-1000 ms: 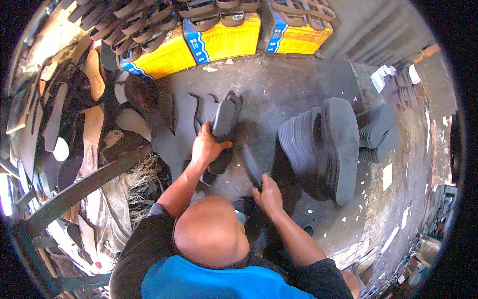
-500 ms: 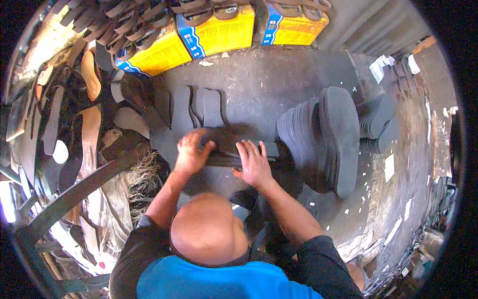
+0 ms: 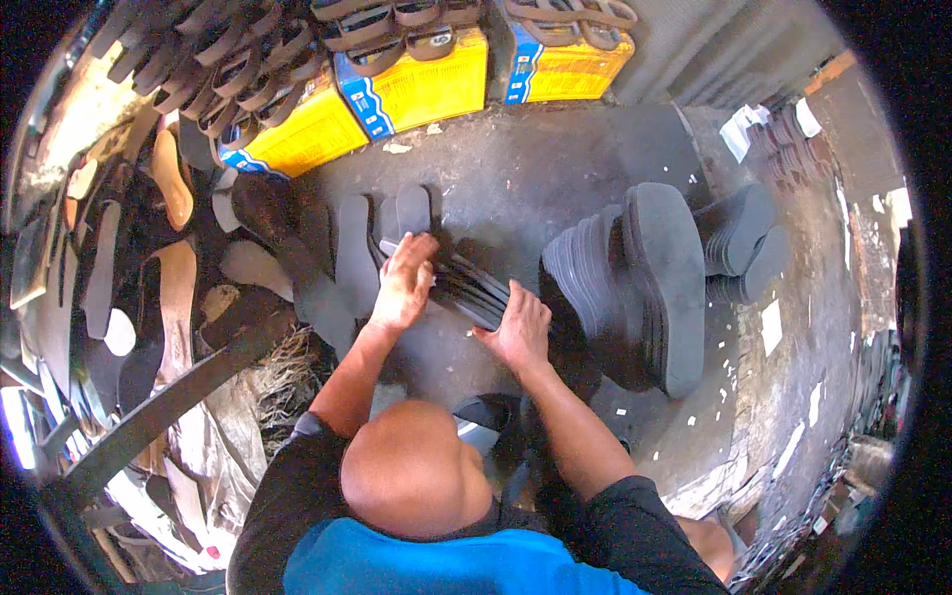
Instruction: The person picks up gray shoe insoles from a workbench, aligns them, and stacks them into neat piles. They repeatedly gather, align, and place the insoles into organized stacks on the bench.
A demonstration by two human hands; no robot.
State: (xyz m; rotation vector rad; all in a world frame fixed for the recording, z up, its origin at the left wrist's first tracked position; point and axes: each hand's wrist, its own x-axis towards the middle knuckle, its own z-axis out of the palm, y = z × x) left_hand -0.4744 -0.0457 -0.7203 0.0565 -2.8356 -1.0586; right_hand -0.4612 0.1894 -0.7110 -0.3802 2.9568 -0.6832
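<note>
Between my two hands is a small stack of dark shoe soles (image 3: 470,294), tilted so that their layered edges show. My right hand (image 3: 520,327) is closed around the stack's right end, thumb on the near side. My left hand (image 3: 402,290) grips the left end with bent fingers; its fingertips are slightly blurred and cover part of the soles. Just beyond my left hand, grey soles (image 3: 355,243) lie on the dark work surface (image 3: 516,164). To the right of my right hand stands a tall row of grey soles (image 3: 580,268), with a large sole (image 3: 668,288) facing outward.
Yellow and blue boxes (image 3: 421,84) line the back, with brown strapped sandals (image 3: 372,40) on top. More stacked soles (image 3: 742,233) stand at the far right. Loose insoles (image 3: 171,297) and scraps crowd the left, beside a dark bar (image 3: 159,412). Paper bits (image 3: 772,327) are scattered on the right.
The stack of soles has gone from lying level to tilted, its right end lower and nearer me. My right hand has closed around that end.
</note>
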